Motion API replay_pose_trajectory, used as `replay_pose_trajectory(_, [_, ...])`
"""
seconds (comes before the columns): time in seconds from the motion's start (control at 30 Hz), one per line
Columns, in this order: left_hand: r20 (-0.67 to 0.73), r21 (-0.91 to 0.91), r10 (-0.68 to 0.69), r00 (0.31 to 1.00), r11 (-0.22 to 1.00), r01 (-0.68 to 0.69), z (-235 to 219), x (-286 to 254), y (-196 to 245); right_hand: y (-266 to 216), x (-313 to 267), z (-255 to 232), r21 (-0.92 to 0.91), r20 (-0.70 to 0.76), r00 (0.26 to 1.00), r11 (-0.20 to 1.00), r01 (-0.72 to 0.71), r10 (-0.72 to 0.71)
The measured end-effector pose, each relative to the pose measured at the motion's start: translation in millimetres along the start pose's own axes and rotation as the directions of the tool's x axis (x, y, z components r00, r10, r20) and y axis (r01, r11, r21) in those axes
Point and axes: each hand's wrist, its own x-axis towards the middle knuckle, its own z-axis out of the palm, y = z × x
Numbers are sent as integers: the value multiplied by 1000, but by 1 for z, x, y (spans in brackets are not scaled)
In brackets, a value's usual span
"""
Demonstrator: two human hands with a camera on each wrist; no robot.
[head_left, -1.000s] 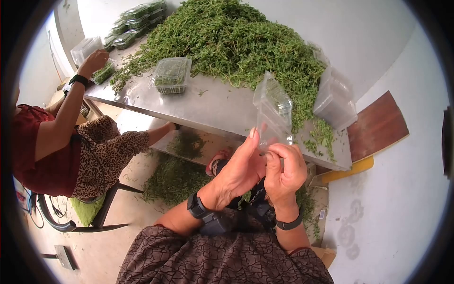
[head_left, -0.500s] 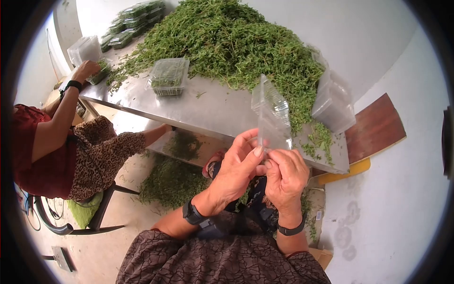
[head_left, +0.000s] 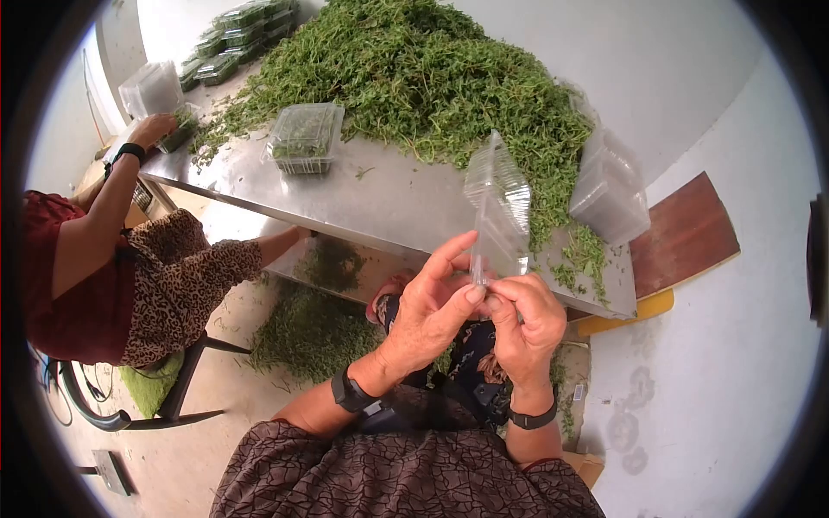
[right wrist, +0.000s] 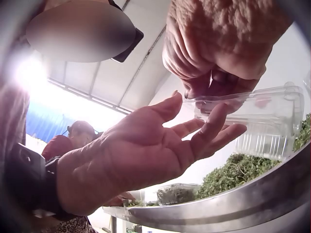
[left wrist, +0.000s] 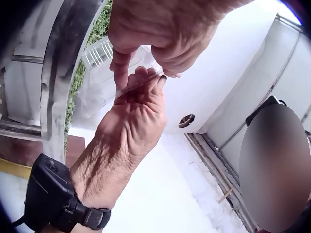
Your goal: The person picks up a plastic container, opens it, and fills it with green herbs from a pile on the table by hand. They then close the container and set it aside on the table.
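An open clear plastic clamshell box [head_left: 499, 198] stands on edge above the table's front edge, with no greens visible inside. The right hand [head_left: 525, 319] pinches its near edge between thumb and curled fingers. Beside it, the left hand [head_left: 427, 311] has its thumb tip close to that edge and its fingers spread along the box's left side. From the right wrist view, the left hand's fingers [right wrist: 199, 141] look mostly straight next to the box wall [right wrist: 272, 109]. In the left wrist view, the right hand [left wrist: 133, 114] grips the thin plastic edge.
A large heap of leafy green stems [head_left: 414, 78] covers the back of the metal table [head_left: 393, 198]. A filled box [head_left: 304, 138] sits left of centre; nested clear boxes [head_left: 610, 186] stand at right. Another person's hand [head_left: 154, 129] is at a box at far left, near stacked filled boxes [head_left: 246, 30].
The left hand has turned, bringing its thumb down beside the right thumb at the box's edge. The box's angle has shifted slightly. At left, the other person's hand has moved down and left.
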Motion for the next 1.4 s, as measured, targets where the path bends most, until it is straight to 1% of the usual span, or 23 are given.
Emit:
replay_pose_trajectory(0.23, [-8, -14, 25, 1000, 1000, -25, 0, 0, -2, 0, 1, 4, -39, -10, 1000, 999, 11, -11])
replay_pose_trajectory(0.3, [18, 100, 77, 997, 992, -78, -3, 0, -4, 1, 0, 5, -37, -21, 1000, 999, 13, -14])
replay_pose_trajectory(0.33, [17, 100, 75, 997, 992, -77, -4, -1, -5, 2, -1, 5, -35, -33, 999, 999, 17, -18])
replay_pose_trajectory(0.4, [20, 238, 105, 994, 965, -107, -6, -2, -6, 4, -1, 6, -28, -52, 998, 999, 20, -22])
replay_pose_trajectory(0.43, [18, 238, 103, 994, 966, -105, -6, -2, -6, 5, -1, 6, -22, -73, 997, 999, 26, -28])
replay_pose_trajectory(0.5, [-3, 358, 108, 994, 928, -100, -4, -2, -3, 6, -1, 7, -30, -60, 998, 999, 29, -30])
replay_pose_trajectory(0.53, [-3, 358, 108, 994, 928, -100, -4, -2, -2, 6, -1, 7, -38, -49, 998, 999, 34, -36])
replay_pose_trajectory(0.6, [-2, 576, 239, 971, 794, -194, -4, -2, -1, 8, -3, 9, -52, -47, 997, 997, 56, -58])
replay_pose_trajectory(0.63, [-1, 576, 239, 971, 794, -195, -5, -2, -2, 9, -4, 9, -66, -45, 996, 995, 76, -79])
replay_pose_trajectory(0.7, [-63, 561, 208, 976, 816, -138, -9, -3, -6, 10, -5, 7, -50, -64, 996, 997, 54, -57])
replay_pose_trajectory(0.73, [-61, 561, 208, 976, 816, -138, -10, -3, -6, 11, -5, 6, -32, -82, 996, 999, 33, -36])
replay_pose_trajectory(0.8, [-107, 409, 66, 992, 912, -16, -12, -3, -7, 11, -5, 4, -25, -109, 994, 999, 21, -24])
replay_pose_trajectory(0.87, [-135, 405, 44, 990, 914, 14, -12, -3, -5, 11, -4, 3, -17, -134, 991, 1000, 13, -15])
replay_pose_trajectory(0.93, [-165, 400, 22, 986, 915, 46, -15, -3, -6, 10, -5, 2, -56, -139, 989, 998, 34, -42])
replay_pose_trajectory(1.0, [-196, 455, 17, 980, 887, 76, -21, -2, -12, 8, -4, 1, -71, -144, 988, 997, 39, -49])
replay_pose_trajectory(1.03, [-187, 458, 19, 982, 886, 70, -22, -1, -14, 8, -4, 1, -87, -148, 987, 995, 45, -57])
replay_pose_trajectory(1.1, [-259, 556, 39, 965, 823, 116, -21, 1, -18, 8, -3, 0, -84, -164, 984, 995, 58, -71])
replay_pose_trajectory(1.13, [-244, 559, 43, 969, 823, 104, -22, 2, -19, 8, -3, -1, -76, -167, 983, 995, 68, -80])
replay_pose_trajectory(1.2, [-238, 680, 135, 962, 730, 66, -26, 4, -20, 8, -3, -4, -104, -184, 977, 991, 85, -103])
replay_pose_trajectory(1.27, [-216, 691, 170, 961, 722, 27, -32, 5, -23, 8, -2, -8, -129, -198, 972, 987, 99, -124])
replay_pose_trajectory(1.3, [-210, 701, 202, 957, 713, 3, -33, 6, -23, 7, -2, -11, -122, -238, 966, 990, 73, -100])
replay_pose_trajectory(1.33, [-240, 701, 210, 948, 713, 19, -30, 6, -17, 5, -2, -14, -113, -279, 957, 993, 46, -76])
replay_pose_trajectory(1.4, [-218, 730, 219, 951, 683, 10, -35, 6, -18, 4, -1, -23, -143, -305, 950, 990, 19, -63])
